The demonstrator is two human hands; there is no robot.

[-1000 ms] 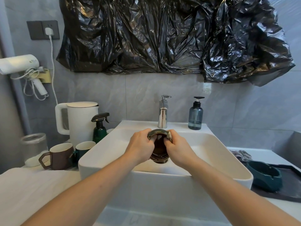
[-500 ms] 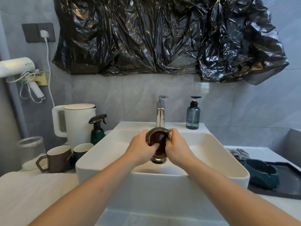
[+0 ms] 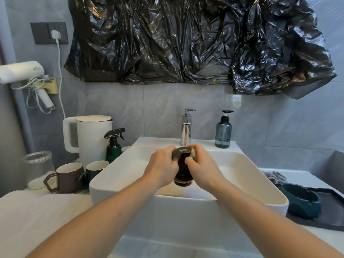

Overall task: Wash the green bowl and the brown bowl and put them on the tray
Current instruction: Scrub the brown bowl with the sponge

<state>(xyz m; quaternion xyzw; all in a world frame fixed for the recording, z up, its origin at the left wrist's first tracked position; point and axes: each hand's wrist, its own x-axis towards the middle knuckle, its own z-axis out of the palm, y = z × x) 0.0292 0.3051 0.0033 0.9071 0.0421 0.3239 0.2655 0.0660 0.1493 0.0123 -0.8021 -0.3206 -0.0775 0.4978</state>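
Note:
Over the white sink, I hold the brown bowl tilted on its side, its opening toward me. My left hand grips its left rim. My right hand presses a small pale sponge against the right rim, fingers curled into the bowl. The green bowl lies on the dark tray at the right, beside the sink.
A chrome faucet and a blue soap bottle stand behind the sink. At the left are a white kettle, a green spray bottle, a brown mug, a green mug and a glass jar. A grey cloth lies behind the tray.
My right hand has slid over the bowl's rim with the sponge and its fingers now reach inside. The bowl stays held over the drain.

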